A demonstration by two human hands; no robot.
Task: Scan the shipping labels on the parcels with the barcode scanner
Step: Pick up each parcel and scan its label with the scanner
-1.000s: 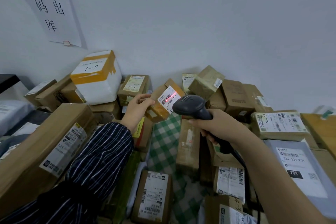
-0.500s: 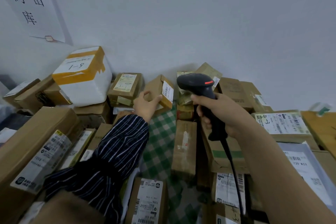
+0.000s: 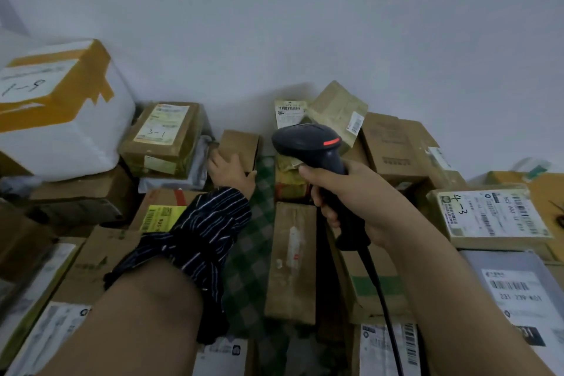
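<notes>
- Left hand [image 3: 229, 169]: fingers curled over the top of a small box [image 3: 239, 145], thumb at its near right edge; it grips the box. Striped sleeve [image 3: 201, 238] is bunched at the forearm.
- Small box: at the far side of the checked cloth [image 3: 253, 253], close to the wall [image 3: 305, 24], just beside the 3-1 box [image 3: 164, 137]. Only a plain brown face shows; its label cannot be seen.
- Right hand [image 3: 345, 195]: wrapped round the handle of the scanner [image 3: 308, 139], held raised above the parcels right of the small box. Whether a finger is on the trigger cannot be told.
- Scanner: head turned away from the camera, toward the wall; no red line shows on any label. Cable [image 3: 381, 299] trails to the near edge, across labelled parcels.
- Other stock: white 1-9 box [image 3: 61, 119] far left; 4-3 box [image 3: 491, 217] and grey bag [image 3: 518, 293] at the right; long box [image 3: 291, 259] on the middle of the cloth.
- Risk, wrong read: labels crowd the far side, so a loose aim may catch a neighbour's barcode.
- Risk, missed read: a label left turned away gives nothing to scan.
- Risk, collapse: the tilted boxes against the wall look loosely stacked; a careless pull nearby may tip them.
- Risk, snag: the cable may drag or catch on parcels at the near edge.
- Risk, double count: nothing visible separates done parcels from undone.
</notes>
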